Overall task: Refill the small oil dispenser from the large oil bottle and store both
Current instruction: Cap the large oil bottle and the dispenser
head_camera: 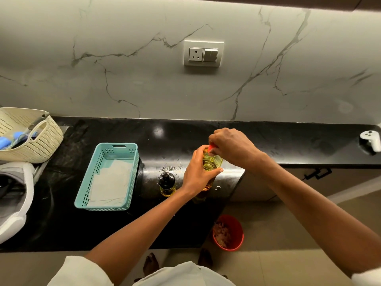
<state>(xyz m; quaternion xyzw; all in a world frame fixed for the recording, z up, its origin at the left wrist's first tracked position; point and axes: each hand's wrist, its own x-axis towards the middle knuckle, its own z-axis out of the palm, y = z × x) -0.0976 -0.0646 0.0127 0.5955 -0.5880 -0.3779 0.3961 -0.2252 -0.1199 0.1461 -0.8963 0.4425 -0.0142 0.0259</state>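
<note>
The large oil bottle (211, 165), clear plastic with yellow oil, stands upright on the black counter (181, 137) near its front edge. My left hand (198, 172) is wrapped around the bottle's upper body. My right hand (233, 147) sits over the top, fingers closed on the red cap (211, 147), which is mostly hidden. The small oil dispenser (167, 184), a short glass bottle with a black pump top and yellow oil at its base, stands just left of the large bottle, apart from both hands.
A teal perforated basket (86, 182) lined with white paper lies left of the dispenser. A cream woven basket (49, 139) sits at far left above a grey-white appliance (18, 195). A white controller (372, 140) rests at far right. A red bucket (237, 228) stands on the floor below.
</note>
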